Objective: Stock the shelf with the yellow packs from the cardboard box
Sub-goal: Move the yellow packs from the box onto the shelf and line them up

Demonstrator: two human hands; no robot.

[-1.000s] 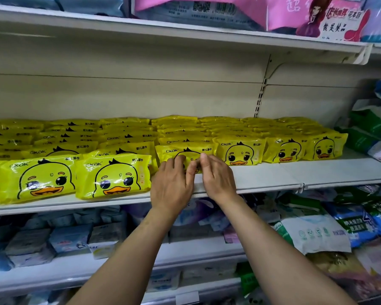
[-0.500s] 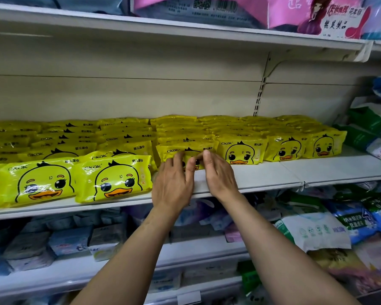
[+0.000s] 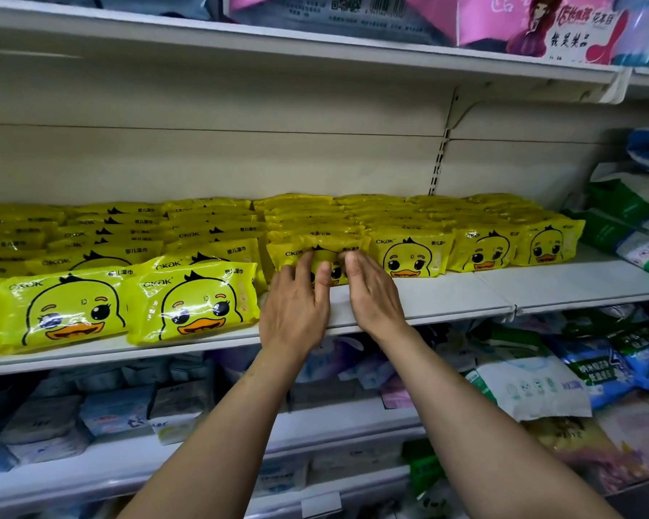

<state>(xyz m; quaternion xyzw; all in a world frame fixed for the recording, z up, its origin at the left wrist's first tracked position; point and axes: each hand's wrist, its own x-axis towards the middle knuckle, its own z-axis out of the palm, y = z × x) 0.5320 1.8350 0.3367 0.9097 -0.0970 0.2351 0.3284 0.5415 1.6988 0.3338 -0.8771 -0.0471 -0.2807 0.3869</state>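
With rows of yellow packs (image 3: 188, 309) filling the shelf (image 3: 446, 297) from frame left to right of center, stocking appears well advanced: left hand (image 3: 295, 312) and right hand (image 3: 373, 297), fingers straight, press one front pack (image 3: 315, 252) rearward; cardboard box unseen.

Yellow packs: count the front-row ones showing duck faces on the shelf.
6 yellow packs: two at left near the shelf edge, one touched by left hand and right hand, three to its right. Another may be cut off far left.
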